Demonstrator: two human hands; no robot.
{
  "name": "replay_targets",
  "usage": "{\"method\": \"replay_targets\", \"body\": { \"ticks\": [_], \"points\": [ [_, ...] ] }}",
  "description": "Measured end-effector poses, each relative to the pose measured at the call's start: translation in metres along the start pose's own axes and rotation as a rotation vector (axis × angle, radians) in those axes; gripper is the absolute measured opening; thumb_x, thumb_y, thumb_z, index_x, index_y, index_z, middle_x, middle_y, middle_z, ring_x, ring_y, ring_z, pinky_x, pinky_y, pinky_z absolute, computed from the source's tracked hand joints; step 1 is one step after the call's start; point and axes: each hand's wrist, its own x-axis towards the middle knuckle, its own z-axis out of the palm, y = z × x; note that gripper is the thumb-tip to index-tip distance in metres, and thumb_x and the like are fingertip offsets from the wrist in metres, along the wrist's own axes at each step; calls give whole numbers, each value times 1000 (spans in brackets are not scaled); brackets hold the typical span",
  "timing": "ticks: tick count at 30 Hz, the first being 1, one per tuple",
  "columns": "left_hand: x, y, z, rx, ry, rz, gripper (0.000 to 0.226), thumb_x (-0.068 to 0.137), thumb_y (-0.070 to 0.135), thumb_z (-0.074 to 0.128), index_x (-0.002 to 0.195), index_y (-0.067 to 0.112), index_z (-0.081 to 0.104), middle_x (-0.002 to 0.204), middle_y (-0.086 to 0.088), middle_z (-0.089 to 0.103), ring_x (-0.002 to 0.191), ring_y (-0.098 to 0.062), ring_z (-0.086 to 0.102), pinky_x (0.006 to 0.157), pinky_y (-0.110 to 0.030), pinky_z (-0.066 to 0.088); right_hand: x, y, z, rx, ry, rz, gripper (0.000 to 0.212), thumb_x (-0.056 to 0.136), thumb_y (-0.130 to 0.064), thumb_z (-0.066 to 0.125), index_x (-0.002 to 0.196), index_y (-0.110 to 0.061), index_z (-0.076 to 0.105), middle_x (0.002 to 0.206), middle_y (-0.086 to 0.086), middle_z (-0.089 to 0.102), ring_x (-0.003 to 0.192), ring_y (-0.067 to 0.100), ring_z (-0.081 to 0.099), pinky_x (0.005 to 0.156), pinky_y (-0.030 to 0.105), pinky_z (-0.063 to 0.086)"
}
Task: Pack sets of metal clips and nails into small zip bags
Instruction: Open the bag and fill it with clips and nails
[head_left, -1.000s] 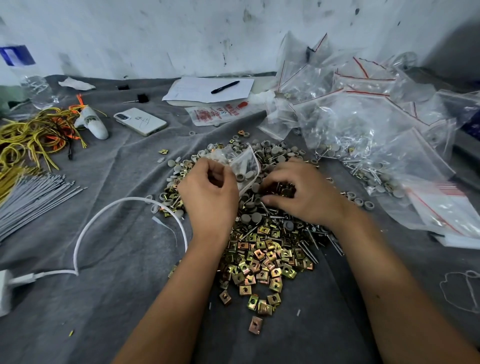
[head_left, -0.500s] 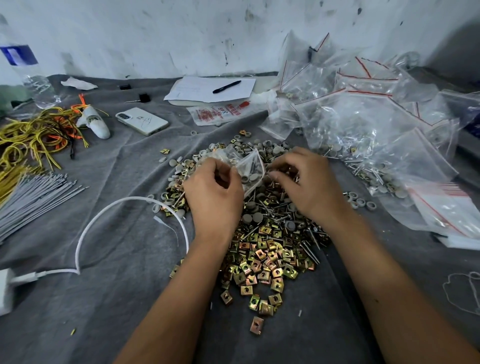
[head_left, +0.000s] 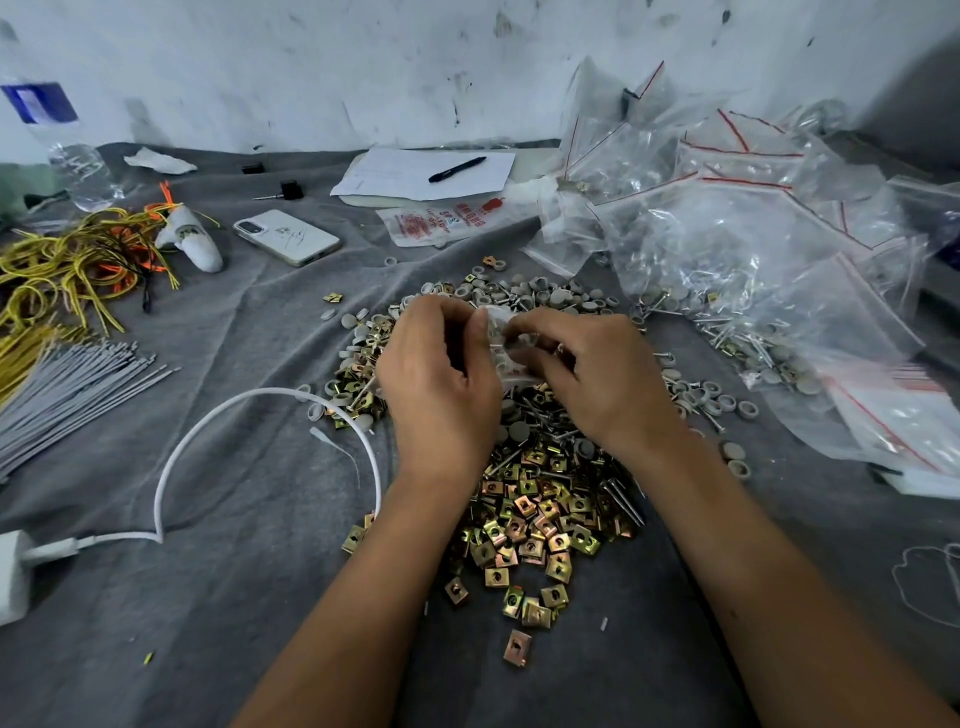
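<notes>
A small clear zip bag (head_left: 501, 343) is held between both hands above the parts heap. My left hand (head_left: 436, 379) grips its left side and my right hand (head_left: 597, 374) pinches its right side; most of the bag is hidden by my fingers. Beneath the hands lies a pile of gold-coloured square metal clips (head_left: 535, 525), with nails (head_left: 621, 499) and grey round caps (head_left: 519, 431) mixed in behind it on the grey cloth (head_left: 234, 597).
A heap of clear zip bags (head_left: 753, 249) with red strips fills the right side. At the left lie grey rods (head_left: 67, 384), yellow and orange wires (head_left: 67, 265), a white charger cable (head_left: 208, 441) and a phone (head_left: 288, 236). Paper with a pen (head_left: 457, 169) sits at the back.
My right hand left the parts heap and rose to the bag. Both hands now hold the bag together, slightly farther from me than before.
</notes>
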Motion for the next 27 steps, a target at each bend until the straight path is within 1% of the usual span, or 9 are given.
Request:
{"method": "replay_targets", "body": {
  "ticks": [3,5,10,14,18,20,22,25,27],
  "points": [
    [-1,0,0,24,23,23,9,97,4,66,89,1,64,80,-6,63,70,-16,55,63,-21,42,2,-3,2,64,40,-29,32,94,-22,73,126,-22,72,109,-4,77,93,7,72,87,27,58],
    [0,-3,-1,45,12,1,9,97,4,66,89,1,64,80,-5,63,70,-14,54,64,-23,41,2,-2,3,95,34,-40,42,92,-15,74,133,-21,67,113,-3,76,101,5,70,94,21,54],
    [1,-6,0,72,-28,-97,10,97,9,66,87,6,63,80,-1,62,69,-15,54,63,-32,45,1,1,0,230,55,-39,43,95,-8,69,137,-18,64,123,-5,73,116,0,66,101,29,55],
    [2,-8,0,67,-20,-177,10,97,13,65,87,9,64,79,1,62,70,-16,55,64,-36,48,1,5,-4,244,138,-4,34,94,-5,71,126,-14,70,115,-6,75,109,-2,68,91,27,59],
    [2,-8,-1,57,-21,-230,9,96,15,65,87,11,64,78,2,62,71,-15,55,65,-32,46,-1,7,-6,180,150,5,18,89,-12,78,107,-13,75,97,-7,75,90,-1,71,81,21,59],
    [2,-9,0,41,-7,-265,9,96,15,66,87,11,64,78,2,64,71,-16,57,66,-33,46,-2,7,-10,170,21,14,15,87,-28,80,97,-18,76,87,-10,73,80,2,69,72,23,59],
    [3,-9,-1,21,15,-294,10,96,17,66,87,12,64,77,3,64,70,-14,58,66,-32,46,-3,6,-12,97,-205,8,27,81,-50,78,91,-25,76,84,-13,70,79,4,65,72,33,57],
    [3,-9,-1,18,34,-315,10,95,18,65,87,12,64,76,4,64,70,-14,59,67,-34,48,-1,5,-9,-39,-460,21,52,72,-71,71,104,-29,73,102,-9,64,99,12,59,87,39,51],
    [3,-9,-1,12,28,-314,9,95,18,65,87,13,64,76,5,64,70,-13,60,67,-34,50,0,5,-8,-53,-504,34,59,74,-71,68,113,-27,72,114,-5,61,111,15,57,95,41,49]
  ]
}}
